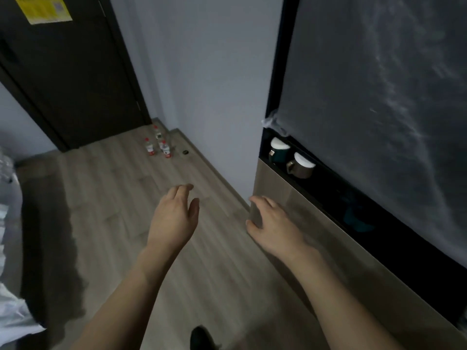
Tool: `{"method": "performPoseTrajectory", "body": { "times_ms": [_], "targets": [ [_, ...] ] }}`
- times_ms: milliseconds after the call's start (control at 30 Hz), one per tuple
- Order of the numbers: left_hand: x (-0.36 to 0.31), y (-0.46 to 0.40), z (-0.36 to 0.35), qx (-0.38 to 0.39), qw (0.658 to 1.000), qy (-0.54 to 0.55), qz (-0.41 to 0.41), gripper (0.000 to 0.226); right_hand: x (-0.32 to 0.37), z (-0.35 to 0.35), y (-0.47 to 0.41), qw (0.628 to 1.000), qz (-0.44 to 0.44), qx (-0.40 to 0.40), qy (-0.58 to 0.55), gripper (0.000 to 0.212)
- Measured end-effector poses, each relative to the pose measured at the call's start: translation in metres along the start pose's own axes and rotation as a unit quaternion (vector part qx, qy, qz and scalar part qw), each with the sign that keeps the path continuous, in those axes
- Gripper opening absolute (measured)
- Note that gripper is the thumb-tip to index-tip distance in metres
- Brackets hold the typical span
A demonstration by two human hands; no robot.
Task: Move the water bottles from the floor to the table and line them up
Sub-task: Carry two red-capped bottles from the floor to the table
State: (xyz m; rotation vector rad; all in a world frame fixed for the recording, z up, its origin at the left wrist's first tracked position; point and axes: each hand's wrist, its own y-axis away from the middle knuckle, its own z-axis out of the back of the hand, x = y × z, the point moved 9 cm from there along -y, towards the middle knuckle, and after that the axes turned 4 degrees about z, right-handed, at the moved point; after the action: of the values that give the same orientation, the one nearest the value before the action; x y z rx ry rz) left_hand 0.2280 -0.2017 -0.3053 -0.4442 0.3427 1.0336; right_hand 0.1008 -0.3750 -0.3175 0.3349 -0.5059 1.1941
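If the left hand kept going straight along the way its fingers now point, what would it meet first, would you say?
Probably bare floor at first: the left hand holds nothing, and its fingers point roughly toward the water bottles by the wall. Depth is hard to judge from this single view.

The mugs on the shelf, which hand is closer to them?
Right. The right hand is just below-left of the mugs; the left hand is farther left, over the floor.

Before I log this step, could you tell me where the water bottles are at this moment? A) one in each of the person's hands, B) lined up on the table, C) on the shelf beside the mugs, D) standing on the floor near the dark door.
D: the water bottles stand on the floor by the dark door, while the left hand and right hand hold nothing.
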Motion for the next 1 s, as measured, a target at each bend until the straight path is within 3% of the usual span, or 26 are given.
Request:
{"method": "performPoseTrajectory", "body": {
  "times_ms": [233,433,1000],
  "targets": [
    [0.078,-0.121,0.026,-0.014,0.999,0.023,0.019,0.039,0.069,-0.025,-0.130,1.000,0.026,-0.004,0.011,0.055],
    [0.141,-0.205,0.021,-0.005,0.999,0.032,0.034,0.037,0.088,-0.060,-0.235,0.999,0.026,0.011,0.026,0.057],
    [0.293,-0.519,0.061,-0.037,0.997,-0.029,0.067,0.038,0.178,-0.113,-0.593,0.996,0.093,0.006,0.002,0.055]
  ]
}}
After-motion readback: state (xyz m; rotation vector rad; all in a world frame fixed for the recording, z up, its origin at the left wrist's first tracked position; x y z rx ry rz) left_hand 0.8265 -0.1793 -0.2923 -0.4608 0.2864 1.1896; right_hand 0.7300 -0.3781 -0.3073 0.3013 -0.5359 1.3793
